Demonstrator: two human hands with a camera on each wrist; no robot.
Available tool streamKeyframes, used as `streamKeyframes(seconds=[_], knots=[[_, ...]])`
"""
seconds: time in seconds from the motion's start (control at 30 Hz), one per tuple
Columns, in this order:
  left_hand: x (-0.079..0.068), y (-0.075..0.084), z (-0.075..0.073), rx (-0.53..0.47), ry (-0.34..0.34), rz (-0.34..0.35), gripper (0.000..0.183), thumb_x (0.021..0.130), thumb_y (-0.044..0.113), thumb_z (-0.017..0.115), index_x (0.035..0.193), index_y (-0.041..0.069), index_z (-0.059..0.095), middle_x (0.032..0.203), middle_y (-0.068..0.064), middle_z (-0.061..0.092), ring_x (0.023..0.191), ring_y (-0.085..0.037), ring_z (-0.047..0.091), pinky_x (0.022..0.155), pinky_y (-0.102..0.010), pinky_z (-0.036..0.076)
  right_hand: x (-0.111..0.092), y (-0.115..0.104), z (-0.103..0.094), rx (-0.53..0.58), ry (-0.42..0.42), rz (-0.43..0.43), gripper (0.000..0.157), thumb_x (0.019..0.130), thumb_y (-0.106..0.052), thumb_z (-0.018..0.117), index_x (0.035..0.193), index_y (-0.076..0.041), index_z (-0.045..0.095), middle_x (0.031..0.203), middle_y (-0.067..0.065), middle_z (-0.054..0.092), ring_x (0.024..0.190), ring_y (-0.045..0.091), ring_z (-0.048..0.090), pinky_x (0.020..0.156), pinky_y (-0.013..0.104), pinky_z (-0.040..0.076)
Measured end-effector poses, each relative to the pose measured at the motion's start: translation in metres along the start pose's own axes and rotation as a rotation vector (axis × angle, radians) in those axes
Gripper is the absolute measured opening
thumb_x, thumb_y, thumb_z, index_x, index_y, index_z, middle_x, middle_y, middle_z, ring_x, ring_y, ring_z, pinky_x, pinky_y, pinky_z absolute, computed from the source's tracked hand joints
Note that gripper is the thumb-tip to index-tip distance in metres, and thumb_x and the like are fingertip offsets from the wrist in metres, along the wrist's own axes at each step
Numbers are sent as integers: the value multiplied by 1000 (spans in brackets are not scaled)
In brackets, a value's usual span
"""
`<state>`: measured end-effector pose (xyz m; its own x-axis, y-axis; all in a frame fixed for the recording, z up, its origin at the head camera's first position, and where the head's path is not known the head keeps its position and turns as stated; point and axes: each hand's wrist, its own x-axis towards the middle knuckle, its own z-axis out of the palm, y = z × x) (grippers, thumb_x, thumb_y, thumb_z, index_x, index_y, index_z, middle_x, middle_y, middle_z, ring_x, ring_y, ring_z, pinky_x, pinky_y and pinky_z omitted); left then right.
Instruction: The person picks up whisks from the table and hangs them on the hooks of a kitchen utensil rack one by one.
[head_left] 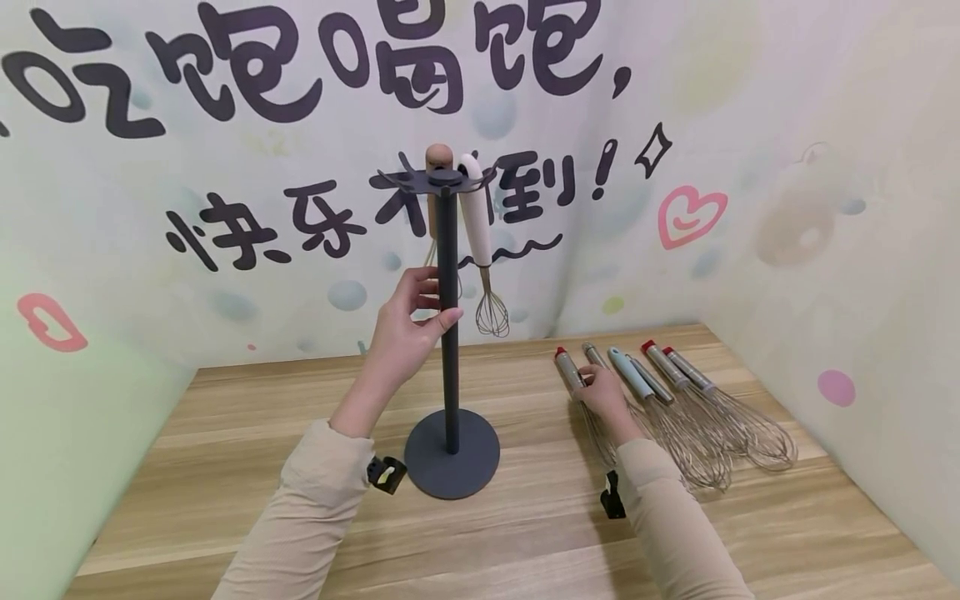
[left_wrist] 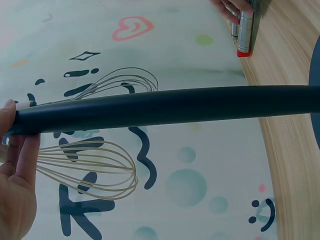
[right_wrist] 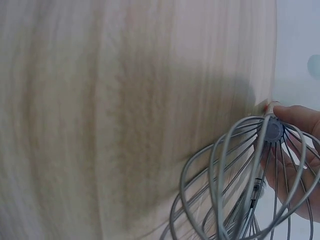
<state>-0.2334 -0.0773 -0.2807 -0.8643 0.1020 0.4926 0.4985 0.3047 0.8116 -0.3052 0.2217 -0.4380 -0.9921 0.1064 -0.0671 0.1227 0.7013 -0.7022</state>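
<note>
A dark utensil stand with a round base rises from the table, a hooked ring at its top. My left hand grips its pole, thumb on the near side. From the ring hang a white-handled whisk and a wooden-handled whisk, partly behind the pole; its pale loops show in the left wrist view. My right hand holds the handle of a red-tipped metal whisk, leftmost of the group on the table. That whisk's wires fill the lower right of the right wrist view.
Right of my right hand lie several more whisks, among them one with a light blue handle and red-tipped ones. The wooden table meets a printed wall covering at the back, with side walls left and right.
</note>
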Motion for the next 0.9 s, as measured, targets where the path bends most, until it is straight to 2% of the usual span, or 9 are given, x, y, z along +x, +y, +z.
streamKeyframes(seconds=[0.2, 0.47, 0.9], knots=[[0, 0, 0, -10, -3, -3, 48, 88, 7, 67, 130, 3, 45, 121, -17, 59, 106, -29, 60, 91, -43, 54, -1, -1, -2, 13, -11, 7, 45, 83, 0, 63, 125, 11, 51, 119, 33, 58, 103, 39, 59, 87, 45, 52], [-2, 1, -1, 2, -3, 0, 48, 87, 9, 68, 129, 4, 45, 119, -17, 60, 105, -30, 61, 88, -44, 54, -4, -2, -4, 19, -17, 33, 47, 85, -1, 61, 129, 9, 48, 124, 33, 55, 108, 41, 58, 93, 48, 50], [-2, 3, -1, 7, -5, -15, 49, 88, 9, 68, 131, 5, 45, 120, -17, 60, 105, -31, 61, 87, -44, 55, -7, -12, -10, 4, 11, -28, 47, 84, -3, 59, 130, 7, 51, 122, 32, 58, 104, 38, 61, 86, 45, 54]])
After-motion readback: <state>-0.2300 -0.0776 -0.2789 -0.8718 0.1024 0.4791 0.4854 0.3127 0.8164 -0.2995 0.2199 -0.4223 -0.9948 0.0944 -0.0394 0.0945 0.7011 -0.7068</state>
